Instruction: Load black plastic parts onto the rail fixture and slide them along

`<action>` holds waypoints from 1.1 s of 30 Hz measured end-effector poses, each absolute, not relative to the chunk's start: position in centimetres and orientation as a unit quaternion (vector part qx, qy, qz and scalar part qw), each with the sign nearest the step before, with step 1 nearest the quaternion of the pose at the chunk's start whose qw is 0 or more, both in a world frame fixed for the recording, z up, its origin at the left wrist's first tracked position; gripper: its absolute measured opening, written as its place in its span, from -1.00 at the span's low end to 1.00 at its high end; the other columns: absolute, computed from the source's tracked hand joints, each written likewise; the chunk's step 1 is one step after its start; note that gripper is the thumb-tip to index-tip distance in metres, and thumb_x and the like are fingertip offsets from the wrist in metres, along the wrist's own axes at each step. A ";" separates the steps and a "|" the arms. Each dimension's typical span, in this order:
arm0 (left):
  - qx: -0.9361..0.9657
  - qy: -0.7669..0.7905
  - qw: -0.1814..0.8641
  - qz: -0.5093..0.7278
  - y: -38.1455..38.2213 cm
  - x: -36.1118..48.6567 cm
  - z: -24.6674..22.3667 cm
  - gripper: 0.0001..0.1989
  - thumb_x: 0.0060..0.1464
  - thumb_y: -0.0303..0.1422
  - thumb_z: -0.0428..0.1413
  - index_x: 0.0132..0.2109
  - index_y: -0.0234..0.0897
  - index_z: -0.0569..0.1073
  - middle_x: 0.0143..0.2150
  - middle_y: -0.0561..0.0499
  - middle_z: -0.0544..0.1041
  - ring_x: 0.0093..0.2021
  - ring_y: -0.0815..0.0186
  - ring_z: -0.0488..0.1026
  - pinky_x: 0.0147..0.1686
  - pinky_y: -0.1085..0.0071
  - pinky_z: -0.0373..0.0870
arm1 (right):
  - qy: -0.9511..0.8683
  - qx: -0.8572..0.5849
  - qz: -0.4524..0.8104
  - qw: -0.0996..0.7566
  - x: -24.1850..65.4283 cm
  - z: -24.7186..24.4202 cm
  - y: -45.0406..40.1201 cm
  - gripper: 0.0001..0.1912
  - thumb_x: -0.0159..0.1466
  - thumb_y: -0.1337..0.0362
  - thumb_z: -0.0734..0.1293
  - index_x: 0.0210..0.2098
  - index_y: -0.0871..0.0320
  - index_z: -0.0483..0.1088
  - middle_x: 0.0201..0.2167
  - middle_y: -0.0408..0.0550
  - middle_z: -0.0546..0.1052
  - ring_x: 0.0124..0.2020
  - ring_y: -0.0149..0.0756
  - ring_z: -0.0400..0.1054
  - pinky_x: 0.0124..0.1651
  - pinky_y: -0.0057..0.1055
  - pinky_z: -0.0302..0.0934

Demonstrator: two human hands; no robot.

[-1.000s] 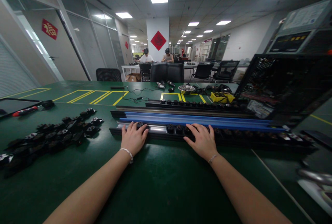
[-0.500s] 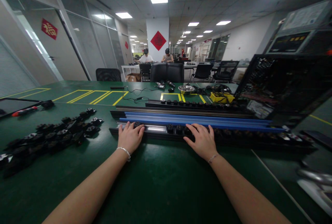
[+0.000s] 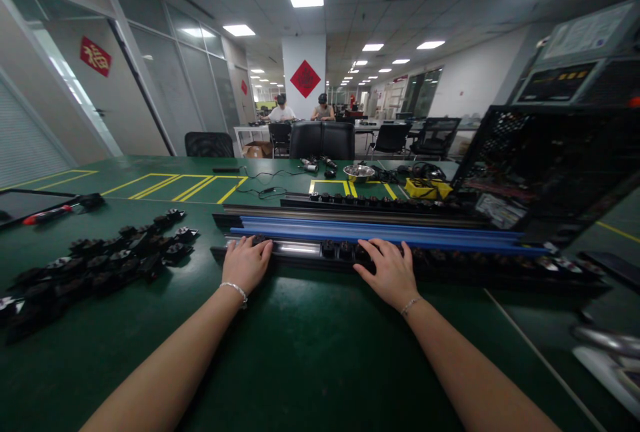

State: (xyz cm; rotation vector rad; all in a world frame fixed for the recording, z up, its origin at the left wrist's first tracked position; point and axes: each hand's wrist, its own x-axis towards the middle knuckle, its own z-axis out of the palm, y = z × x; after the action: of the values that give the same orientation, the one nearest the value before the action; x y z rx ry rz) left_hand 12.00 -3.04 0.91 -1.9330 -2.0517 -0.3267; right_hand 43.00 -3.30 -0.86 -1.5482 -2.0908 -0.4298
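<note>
A long black rail point(image 3: 300, 262) with a shiny channel lies across the green table, and small black parts point(image 3: 345, 249) sit in it. My left hand point(image 3: 245, 263) is at the rail's left end, its thumb and fingers closed on a small dark part point(image 3: 259, 240) that is mostly covered. Over the row of black parts rests my right hand point(image 3: 390, 269), fingers spread, touching the rail; what lies under its palm is hidden. Directly behind runs a blue rail point(image 3: 380, 233). Several black parts point(image 3: 120, 255) lie in rows on the table at the left.
Behind the blue rail is another rail with black parts point(image 3: 370, 200). Further back are a metal bowl point(image 3: 359, 173) and a yellow basket point(image 3: 427, 188). An open computer case point(image 3: 565, 172) stands at the right. A red-handled tool point(image 3: 47, 215) lies at the left.
My left hand has slid slightly left along the rail, and the small dark part by its fingertips has shifted left with it. My right hand has stayed in place.
</note>
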 end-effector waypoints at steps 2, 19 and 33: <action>-0.673 -0.713 0.158 -0.116 -2.9 11.8 0.8 -0.54 0.17 -0.12 -0.27 -0.02 -0.05 0.44 0.05 -0.13 0.42 0.11 0.13 0.27 0.08 0.15 0.06 | -0.768 -0.569 -0.157 0.250 43.0 -0.9 -3.3 -0.53 0.18 -0.01 0.16 0.04 -0.03 0.25 -0.03 -0.05 0.37 -0.01 -0.16 0.19 0.15 0.06 -0.28; -0.663 -0.727 0.127 -0.124 -2.6 10.7 1.4 -0.54 0.16 -0.17 -0.26 -0.08 -0.09 0.49 -0.02 -0.09 0.48 0.09 0.17 0.30 0.08 0.14 0.08 | -0.767 -0.569 -0.158 0.252 43.0 -1.1 -3.2 -0.53 0.18 -0.01 0.17 0.04 -0.02 0.25 -0.02 -0.03 0.36 0.00 -0.15 0.18 0.15 0.06 -0.28; -0.641 -0.752 0.102 -0.117 -2.2 9.7 1.4 -0.58 0.13 -0.18 -0.23 -0.08 -0.05 0.49 -0.02 -0.06 0.49 0.10 0.19 0.29 0.10 0.13 0.05 | -0.769 -0.566 -0.162 0.251 43.1 -1.0 -3.3 -0.53 0.18 -0.02 0.16 0.04 -0.03 0.25 -0.03 -0.02 0.37 -0.01 -0.13 0.19 0.14 0.06 -0.25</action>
State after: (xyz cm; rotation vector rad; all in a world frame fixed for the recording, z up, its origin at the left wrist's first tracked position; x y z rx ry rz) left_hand 9.74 -2.19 1.36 -1.8908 -2.2197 -0.3466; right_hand 43.06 -3.25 -0.97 -1.5394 -2.0926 -0.4399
